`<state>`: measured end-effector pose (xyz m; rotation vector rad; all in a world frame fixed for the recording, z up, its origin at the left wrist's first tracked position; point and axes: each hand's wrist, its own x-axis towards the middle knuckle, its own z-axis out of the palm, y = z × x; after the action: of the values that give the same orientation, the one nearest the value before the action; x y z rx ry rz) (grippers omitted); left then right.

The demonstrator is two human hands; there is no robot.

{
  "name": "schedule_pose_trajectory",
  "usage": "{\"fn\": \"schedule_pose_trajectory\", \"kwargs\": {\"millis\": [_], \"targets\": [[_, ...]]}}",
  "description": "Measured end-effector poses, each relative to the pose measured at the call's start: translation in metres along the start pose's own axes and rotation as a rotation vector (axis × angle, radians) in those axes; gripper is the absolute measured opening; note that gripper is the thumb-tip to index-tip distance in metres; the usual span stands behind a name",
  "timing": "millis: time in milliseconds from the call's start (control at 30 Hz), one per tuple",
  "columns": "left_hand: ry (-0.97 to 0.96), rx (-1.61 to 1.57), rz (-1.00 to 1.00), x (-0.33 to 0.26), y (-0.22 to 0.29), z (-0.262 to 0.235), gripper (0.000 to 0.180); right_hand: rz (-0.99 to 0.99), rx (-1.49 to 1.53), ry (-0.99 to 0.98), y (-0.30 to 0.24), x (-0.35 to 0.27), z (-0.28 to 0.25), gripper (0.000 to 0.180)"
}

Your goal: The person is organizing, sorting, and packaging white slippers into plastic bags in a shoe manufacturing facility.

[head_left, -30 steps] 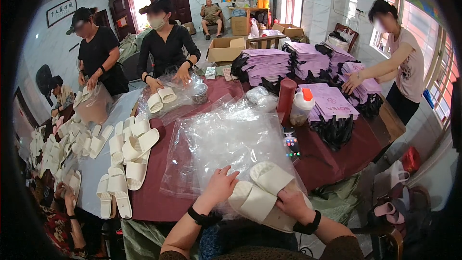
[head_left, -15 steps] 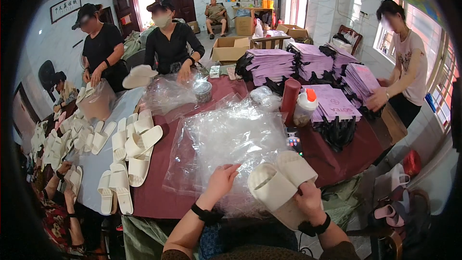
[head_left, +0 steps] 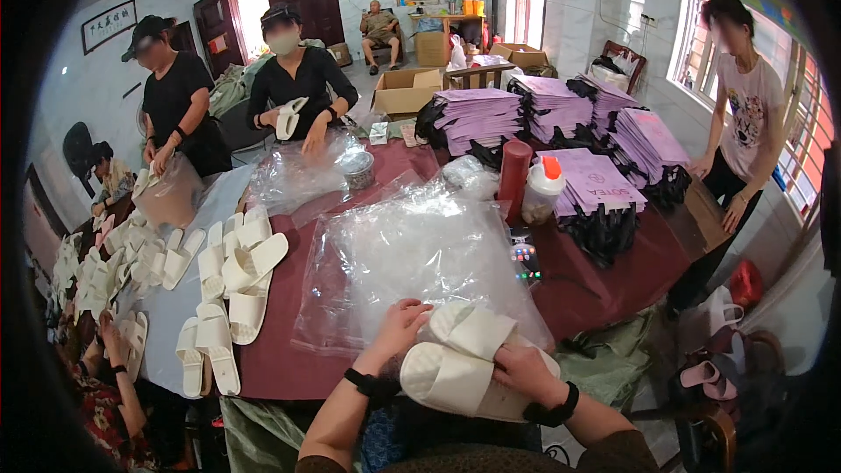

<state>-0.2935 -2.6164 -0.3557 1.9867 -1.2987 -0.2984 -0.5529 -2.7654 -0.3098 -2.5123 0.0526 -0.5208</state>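
A pair of cream slippers (head_left: 451,378) is in my right hand (head_left: 530,375), whose fingers are closed round their straps. They are tilted over the near edge of a pile of clear plastic bags (head_left: 420,250), toes pointing left. Beside those toes is my left hand (head_left: 401,333), fingers stretched out over the near left part of the plastic. Its fingertips are partly hard to make out against the clear film. Several more cream slippers (head_left: 249,264) lie in pairs and stacks to the left on the maroon tabletop (head_left: 289,352).
Purple bags with black handles (head_left: 477,123) are stacked at the back right. Before them stand a dark red cylinder (head_left: 513,171) and an orange-lidded bottle (head_left: 543,188); a phone (head_left: 526,258) lies nearer. Co-workers stand across the table and right; another person's hands (head_left: 112,342) hold slippers at left.
My right hand has brought the slippers left and lower, turning them toward my left hand. Across the table, a co-worker has lifted a slipper toward the chest. The person at right has straightened.
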Motion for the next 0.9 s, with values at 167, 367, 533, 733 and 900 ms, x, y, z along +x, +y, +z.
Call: {"fn": "schedule_pose_trajectory", "kwargs": {"millis": [167,367,533,733,900], "targets": [[-0.067,-0.299,-0.118,0.005,0.028,-0.020,0.032,0.156,-0.117,0.016,0.016,-0.013,-0.004,0.021],[0.045,0.304,0.092,-0.008,0.085,-0.028,0.036,0.175,-0.152,0.186,0.021,0.005,-0.002,0.018],[0.168,0.495,0.294,-0.006,0.102,-0.022,0.039,0.234,-0.222,0.211,0.018,0.018,0.003,0.016],[0.055,0.214,0.375,-0.007,0.119,0.002,0.040,0.276,-0.207,0.282,0.013,0.040,0.016,0.018],[0.036,0.191,0.406,-0.015,0.130,0.005,0.041,0.336,-0.232,0.276,0.031,0.058,0.020,0.021]]}}
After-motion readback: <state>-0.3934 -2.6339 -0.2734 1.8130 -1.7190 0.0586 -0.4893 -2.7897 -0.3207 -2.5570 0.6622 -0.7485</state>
